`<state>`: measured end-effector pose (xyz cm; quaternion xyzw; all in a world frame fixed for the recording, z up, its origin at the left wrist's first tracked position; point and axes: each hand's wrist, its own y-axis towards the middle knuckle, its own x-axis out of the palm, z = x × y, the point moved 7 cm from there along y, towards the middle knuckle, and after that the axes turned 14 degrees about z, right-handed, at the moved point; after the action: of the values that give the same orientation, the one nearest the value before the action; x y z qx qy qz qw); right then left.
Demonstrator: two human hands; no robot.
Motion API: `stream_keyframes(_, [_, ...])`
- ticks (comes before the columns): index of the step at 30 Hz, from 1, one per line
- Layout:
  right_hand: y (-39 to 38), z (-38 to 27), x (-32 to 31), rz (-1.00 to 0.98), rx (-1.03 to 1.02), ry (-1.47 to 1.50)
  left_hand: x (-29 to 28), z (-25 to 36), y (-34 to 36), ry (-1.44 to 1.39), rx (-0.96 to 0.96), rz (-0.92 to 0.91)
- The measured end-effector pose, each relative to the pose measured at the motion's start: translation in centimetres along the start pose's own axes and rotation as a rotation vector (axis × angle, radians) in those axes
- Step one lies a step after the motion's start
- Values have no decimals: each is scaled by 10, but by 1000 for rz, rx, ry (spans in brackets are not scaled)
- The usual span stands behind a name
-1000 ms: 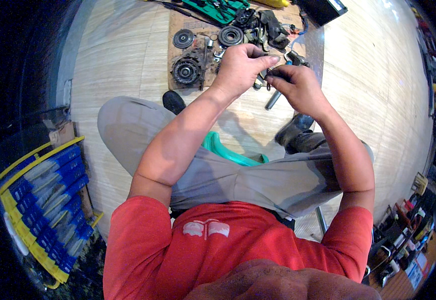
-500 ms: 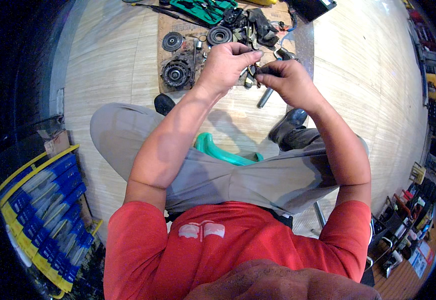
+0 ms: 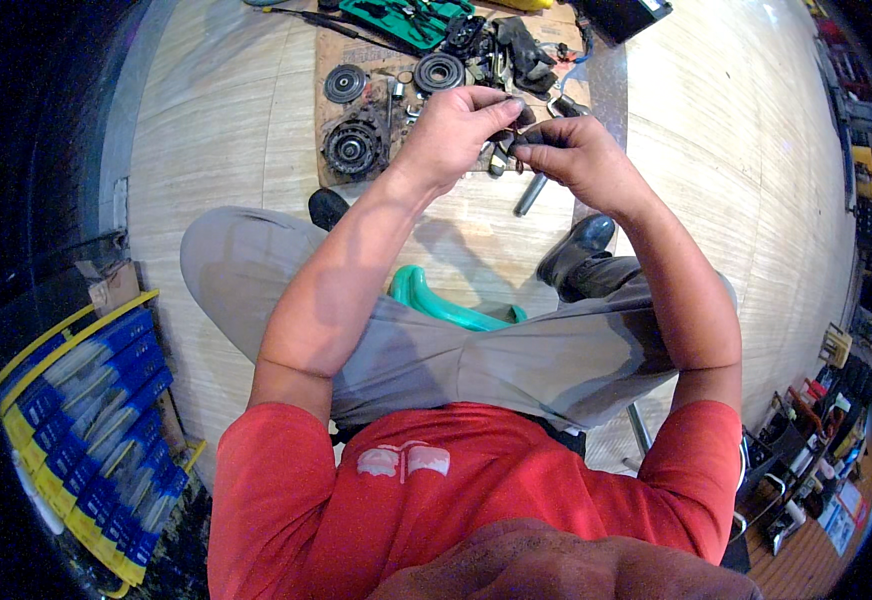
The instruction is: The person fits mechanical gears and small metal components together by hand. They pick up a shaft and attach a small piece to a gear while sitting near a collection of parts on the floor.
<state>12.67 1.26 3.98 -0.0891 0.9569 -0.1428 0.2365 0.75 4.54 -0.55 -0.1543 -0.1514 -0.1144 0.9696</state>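
Right hand [image 3: 578,160] pinches thin part [image 3: 519,168], long axis running roughly toward person; left hand [image 3: 451,132] at far end, cannot tell if gripping.

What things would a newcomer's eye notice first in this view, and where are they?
Most striking is the bright red shirt, which fills the lower middle. Above it, the left hand and right hand come close together, with a small dark piece pinched in the right, too small to identify. A yellow-and-blue rack stands out at lower left, and a green tool case at the top.
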Motion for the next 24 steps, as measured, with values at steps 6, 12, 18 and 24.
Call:
stream_keyframes(6, [2,3,0,58,-108,-98,-8,6,-2,71,72,143])
stream_keyframes(12, [3,0,4,61,-159,-173,-10,10,-3,188,110,220])
stream_keyframes(18, [0,-3,7,88,-266,-286,-14,16,-4,392,224,316])
stream_keyframes(24, [1,-5,3,100,-280,-229,-5,13,-2,246,200,172])
